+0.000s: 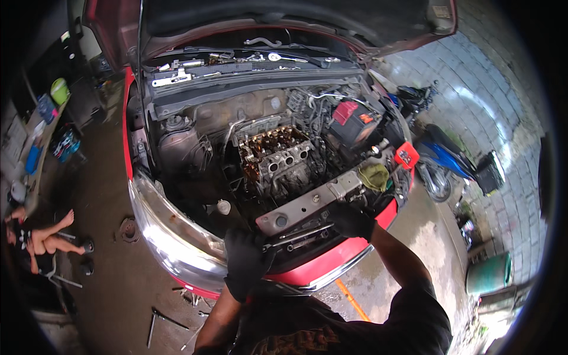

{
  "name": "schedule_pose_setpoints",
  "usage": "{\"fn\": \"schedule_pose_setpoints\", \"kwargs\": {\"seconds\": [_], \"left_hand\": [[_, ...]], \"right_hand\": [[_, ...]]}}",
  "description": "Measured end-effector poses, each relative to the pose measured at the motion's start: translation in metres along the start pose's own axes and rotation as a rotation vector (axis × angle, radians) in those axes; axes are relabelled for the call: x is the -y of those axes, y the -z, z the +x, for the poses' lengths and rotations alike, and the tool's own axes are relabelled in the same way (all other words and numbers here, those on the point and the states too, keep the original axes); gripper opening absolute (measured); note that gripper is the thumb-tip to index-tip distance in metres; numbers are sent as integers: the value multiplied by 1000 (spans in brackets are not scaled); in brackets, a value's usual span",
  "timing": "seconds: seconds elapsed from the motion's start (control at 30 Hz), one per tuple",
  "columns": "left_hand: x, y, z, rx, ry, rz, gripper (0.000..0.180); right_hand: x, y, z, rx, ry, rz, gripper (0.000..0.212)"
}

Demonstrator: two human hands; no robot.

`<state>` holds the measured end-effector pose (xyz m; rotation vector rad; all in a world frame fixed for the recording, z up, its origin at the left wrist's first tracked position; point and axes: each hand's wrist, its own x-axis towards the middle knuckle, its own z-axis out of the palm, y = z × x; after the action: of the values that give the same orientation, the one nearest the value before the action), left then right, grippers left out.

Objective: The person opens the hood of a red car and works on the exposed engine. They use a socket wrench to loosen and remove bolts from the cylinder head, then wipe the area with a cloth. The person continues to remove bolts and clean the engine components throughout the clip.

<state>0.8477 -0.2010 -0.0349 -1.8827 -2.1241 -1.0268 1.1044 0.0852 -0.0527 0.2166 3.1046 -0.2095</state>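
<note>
Slim silver rod-shaped tool: straight, shiny, slanting away toward right, just inside red bumper.

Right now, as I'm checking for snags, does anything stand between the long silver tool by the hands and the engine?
Yes: the grey metal crossbar lies across between the long silver tool and the engine.

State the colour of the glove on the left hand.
The left glove is black; the head view shows it.
</note>
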Motion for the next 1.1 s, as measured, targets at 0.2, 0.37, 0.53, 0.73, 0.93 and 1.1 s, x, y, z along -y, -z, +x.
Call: {"fn": "schedule_pose_setpoints", "kwargs": {"seconds": [0.2, 0.37, 0.53, 0.73, 0.93, 1.1], "left_hand": [[-26, -4, 11, 89, 87, -8, 26], [-22, 8, 54, 121, 444, -539, 29], [47, -16, 167, -35, 450, -799, 35], [233, -137, 263, 99, 465, -1086, 37], [343, -215, 302, 66, 189, -741, 37], [372, -237, 301, 218, 347, -990, 35]], "right_hand": [[2, 52, -23, -169, 107, 27, 30], [-21, 60, -34, -150, 5, 376, 35], [-35, 68, 10, -174, -155, 653, 39], [-46, 48, 130, -286, -98, 731, 47], [-56, 12, 228, -365, -174, 694, 40], [-63, -11, 253, -291, -251, 660, 35]]}}
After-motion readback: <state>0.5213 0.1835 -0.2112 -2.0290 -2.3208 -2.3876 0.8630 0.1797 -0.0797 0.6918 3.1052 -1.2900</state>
